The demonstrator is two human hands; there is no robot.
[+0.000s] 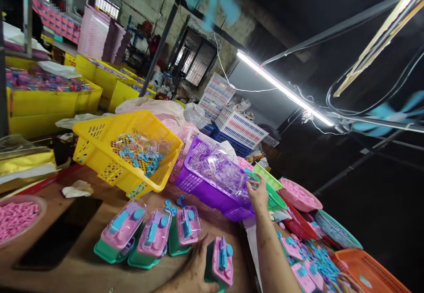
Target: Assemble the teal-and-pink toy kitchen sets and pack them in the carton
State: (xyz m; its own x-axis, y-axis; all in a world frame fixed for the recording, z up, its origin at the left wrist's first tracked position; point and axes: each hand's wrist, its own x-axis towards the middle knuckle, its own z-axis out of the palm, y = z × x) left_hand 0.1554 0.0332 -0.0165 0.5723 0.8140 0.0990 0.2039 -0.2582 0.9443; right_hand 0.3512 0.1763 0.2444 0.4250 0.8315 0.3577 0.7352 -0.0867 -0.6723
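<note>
— Four toy boxes, is that right? Where do they sit against the purple basket [212, 187]?

— Three capped boxes [150, 233] stand in a row on the wooden table [82, 266], just in front of the purple basket. A fourth, uncapped toy box [220, 260] stands nearer the camera, below the basket's front corner.

— And the hands?

— The left hand [195, 268] rests beside that fourth box, fingers curled against its green side, touching it. The right hand [257, 193] is stretched to the basket's right end, fingers closed around a clear plastic cover [247, 182] from the heap inside.

— What else is close to the basket?

— A yellow basket [99, 145] tilts just to its left, holding blue pieces. A green tray [273, 187] lies at its right, touching it. A pink bowl [300, 196] sits beyond that tray.
</note>
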